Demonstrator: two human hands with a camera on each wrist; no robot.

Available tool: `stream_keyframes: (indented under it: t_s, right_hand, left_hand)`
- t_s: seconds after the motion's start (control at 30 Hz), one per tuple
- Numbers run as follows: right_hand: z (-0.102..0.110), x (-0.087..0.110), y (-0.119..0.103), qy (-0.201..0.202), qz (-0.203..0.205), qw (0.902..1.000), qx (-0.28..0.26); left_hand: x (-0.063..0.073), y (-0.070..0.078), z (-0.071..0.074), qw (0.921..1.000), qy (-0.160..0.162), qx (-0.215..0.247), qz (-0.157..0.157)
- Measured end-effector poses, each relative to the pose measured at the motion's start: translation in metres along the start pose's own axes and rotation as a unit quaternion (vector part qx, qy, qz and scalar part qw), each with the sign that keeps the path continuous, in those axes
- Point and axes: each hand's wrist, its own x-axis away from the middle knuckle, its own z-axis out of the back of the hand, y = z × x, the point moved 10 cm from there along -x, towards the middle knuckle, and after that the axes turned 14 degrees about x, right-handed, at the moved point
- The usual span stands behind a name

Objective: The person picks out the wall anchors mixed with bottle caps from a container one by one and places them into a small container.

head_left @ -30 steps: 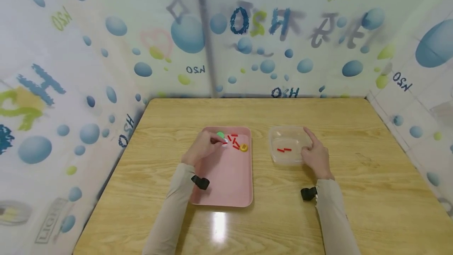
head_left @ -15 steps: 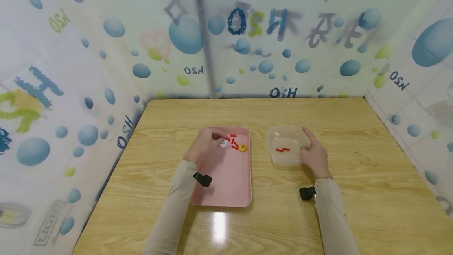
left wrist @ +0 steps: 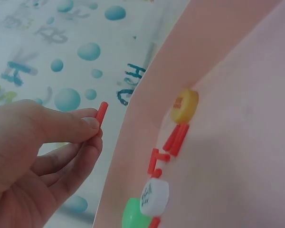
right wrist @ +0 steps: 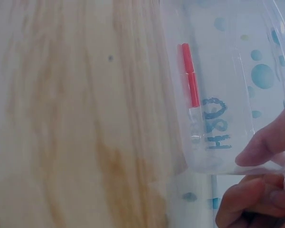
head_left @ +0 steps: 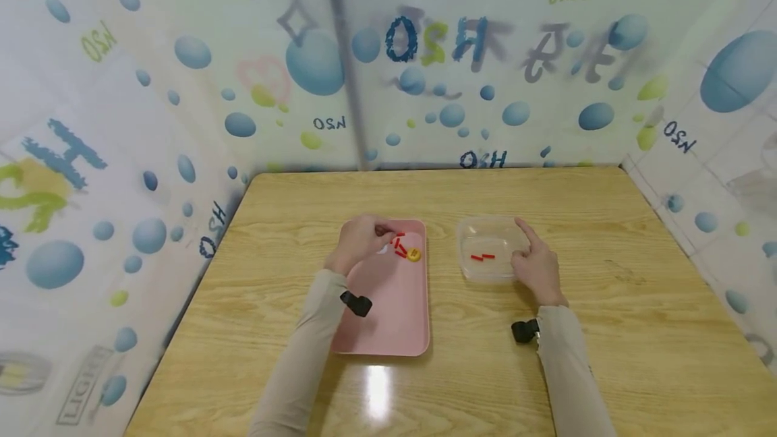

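My left hand (head_left: 361, 243) is over the far end of the pink tray (head_left: 388, 309). In the left wrist view, its thumb and forefinger pinch a short red stick (left wrist: 102, 114), raised beside the tray wall. Several more red sticks (left wrist: 179, 140) lie in the tray, near a yellow disc (left wrist: 185, 105) with printed marks, a white disc (left wrist: 155, 197) and a green disc (left wrist: 134, 214). My right hand (head_left: 540, 270) grips the right side of a clear plastic container (head_left: 463, 248), thumb inside the wall and curled fingers outside. Two red sticks (right wrist: 190, 76) lie end to end in it.
Both containers stand on a wood-grain table (head_left: 485, 369), with a strip of tabletop between them. Behind the table and at its sides hang white curtains (head_left: 419, 120) printed with blue and green bubbles.
My left hand has shifted right and away over the tray, and now covers most of the discs in the head view. The right hand and clear container keep their place.
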Motion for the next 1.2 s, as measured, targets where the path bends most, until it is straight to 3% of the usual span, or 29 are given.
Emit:
stream_keyframes:
  t_s: [0.23,0.37,0.63,0.83,1.2]
  right_hand:
    - [0.002,0.001,0.001,-0.001,-0.006,1.0,0.001]
    - [0.002,0.001,0.002,0.0,-0.012,0.9999,0.004]
    - [0.001,0.0,0.002,-0.003,-0.012,0.9999,-0.002]
    - [0.002,-0.002,0.002,-0.001,-0.006,1.0,-0.001]
    - [0.001,-0.002,0.005,-0.01,-0.013,0.9998,-0.009]
  left_hand:
    - [-0.009,0.015,-0.016,0.9944,-0.039,0.098,0.003]
    - [-0.017,0.024,-0.023,0.9912,-0.048,0.123,0.004]
    - [-0.026,0.042,-0.035,0.991,-0.048,0.125,-0.007]
    - [-0.034,0.052,-0.053,0.9919,-0.067,0.108,-0.002]
    - [-0.044,0.07,-0.079,0.9899,-0.1,0.094,-0.036]
